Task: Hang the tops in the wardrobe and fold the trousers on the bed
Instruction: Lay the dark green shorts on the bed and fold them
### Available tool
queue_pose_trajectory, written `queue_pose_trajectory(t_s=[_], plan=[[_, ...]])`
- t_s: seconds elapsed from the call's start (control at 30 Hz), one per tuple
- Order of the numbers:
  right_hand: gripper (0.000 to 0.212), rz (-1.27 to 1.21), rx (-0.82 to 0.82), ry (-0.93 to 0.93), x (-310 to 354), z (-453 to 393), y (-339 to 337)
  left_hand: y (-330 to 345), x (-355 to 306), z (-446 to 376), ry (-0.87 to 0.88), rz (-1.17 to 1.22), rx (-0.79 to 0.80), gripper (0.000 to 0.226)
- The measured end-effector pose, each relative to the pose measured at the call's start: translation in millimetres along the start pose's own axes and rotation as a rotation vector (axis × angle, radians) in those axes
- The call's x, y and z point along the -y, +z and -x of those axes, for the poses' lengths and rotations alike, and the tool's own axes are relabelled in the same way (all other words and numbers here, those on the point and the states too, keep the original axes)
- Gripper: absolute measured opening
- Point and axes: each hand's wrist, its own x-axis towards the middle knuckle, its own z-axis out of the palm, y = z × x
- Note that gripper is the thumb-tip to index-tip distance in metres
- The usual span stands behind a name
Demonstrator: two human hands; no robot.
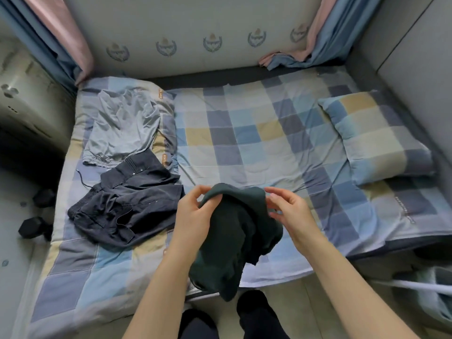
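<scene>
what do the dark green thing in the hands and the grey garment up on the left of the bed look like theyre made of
Dark green garment: seems a thick, matte knit or fleece; it hangs in soft heavy folds with no shine. Grey garment: looks like a thin, smooth fabric, maybe synthetic or light jersey; fine sharp wrinkles and a faint sheen suggest that.

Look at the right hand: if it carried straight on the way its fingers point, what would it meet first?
The right hand points leftward at the dark green garment; its fingertips seem already at the cloth, though depth is unclear.

Both bare forearms extend from the lower frame toward centre. Left hand (193,214) pinches the dark green garment (227,241); right hand (288,211) fingers curl at its edge.
</scene>
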Motion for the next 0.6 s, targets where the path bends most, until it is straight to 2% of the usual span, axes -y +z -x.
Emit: queue_pose_trajectory(t_s=[0.13, 0.2, 0.23, 0.3, 0.37, 0.43, 0.5, 0.6], plan=[[0.018, 0.199, -0.054, 0.025, -10, -3, -57, 42, -19, 0, -0.057, 0.156, -0.140, 0.007], [0.012, 0.277, -0.092, 0.167, -27, -3, -79, 57, -28, 3, -0.074, 0.232, -0.183, 0.007], [0.019, 0.305, -0.102, 0.268, -36, -4, -86, 62, -31, 5, -0.072, 0.260, -0.198, 0.006], [0.042, 0.289, -0.041, 0.477, -49, 1, -97, 72, -39, 10, -0.066, 0.299, -0.218, 0.009], [0.045, 0.146, 0.117, 0.580, -51, 11, -95, 76, -44, 15, -0.067, 0.331, -0.214, 0.010], [0.038, -0.002, 0.210, 0.546, -46, 16, -89, 75, -47, 18, -0.081, 0.332, -0.239, 0.009], [0.025, -0.015, 0.238, 0.420, -34, 18, -79, 65, -46, 17, -0.086, 0.305, -0.308, 0.006], [0.019, -0.109, 0.126, 0.208, -4, 14, -65, 37, -37, 13, -0.083, 0.199, -0.402, 0.005]])
